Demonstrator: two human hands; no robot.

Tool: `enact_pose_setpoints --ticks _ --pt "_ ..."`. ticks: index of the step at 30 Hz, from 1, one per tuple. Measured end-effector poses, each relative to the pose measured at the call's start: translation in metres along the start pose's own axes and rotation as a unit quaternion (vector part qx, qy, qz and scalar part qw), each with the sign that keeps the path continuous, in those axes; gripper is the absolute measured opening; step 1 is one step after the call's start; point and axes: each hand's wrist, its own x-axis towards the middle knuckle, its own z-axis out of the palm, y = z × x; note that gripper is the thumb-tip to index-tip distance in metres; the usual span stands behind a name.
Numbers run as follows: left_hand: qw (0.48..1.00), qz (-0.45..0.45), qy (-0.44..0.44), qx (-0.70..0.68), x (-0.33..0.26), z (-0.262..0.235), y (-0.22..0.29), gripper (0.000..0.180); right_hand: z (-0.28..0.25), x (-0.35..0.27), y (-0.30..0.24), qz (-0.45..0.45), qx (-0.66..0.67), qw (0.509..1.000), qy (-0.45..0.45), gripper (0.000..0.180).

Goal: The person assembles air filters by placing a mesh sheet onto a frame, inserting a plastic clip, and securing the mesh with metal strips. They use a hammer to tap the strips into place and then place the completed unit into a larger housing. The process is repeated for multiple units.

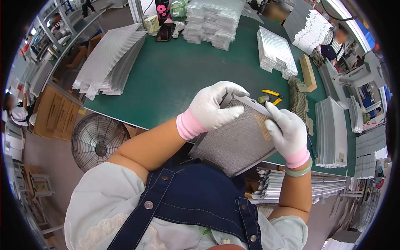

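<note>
Both gloved hands gripping mesh filter panel [237, 141] off green worktop [175, 79]: left hand [214, 109] clamps 11 o'clock corner, right hand [287, 131] pinches 3 o'clock edge. Frame looks mostly fitted; pliers [271, 96] idle at 12.

Filter panel [237, 141]: dull grey metal mesh in a smooth metal frame; worktop [175, 79], 12 o'clock: matt green; hands [214, 109]: white knit cloth.
</note>
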Motion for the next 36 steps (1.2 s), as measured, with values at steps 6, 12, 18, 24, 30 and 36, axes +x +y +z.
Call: enact_pose_setpoints --ticks 6,12,18,24,30,36 --pt "0.94 0.225 0.062 0.248 0.004 -0.007 0.001 0.056 0.015 0.0 -0.005 -0.061 -0.121 0.982 0.134 0.04" --pt "0.963 0.118 0.056 0.237 -0.045 0.016 -0.026 0.062 0.008 -0.012 -0.006 -0.024 -0.065 0.99 0.123 0.036" --pt "0.813 0.355 0.052 0.459 0.016 0.008 0.122 0.049 -0.048 -0.012 -0.051 0.11 0.167 0.911 0.362 0.031" --pt "0.711 0.429 -0.08 0.551 0.075 0.014 0.127 0.044 0.035 -0.039 -0.018 0.09 0.266 0.92 0.273 0.016" --pt "0.839 0.312 -0.011 0.446 0.025 0.044 0.003 0.061 0.122 -0.081 0.007 0.114 0.307 0.944 0.05 0.028" --pt "0.856 0.333 0.016 0.395 0.031 0.044 -0.001 0.05 0.099 -0.078 0.099 0.231 -0.096 0.965 0.081 0.043"
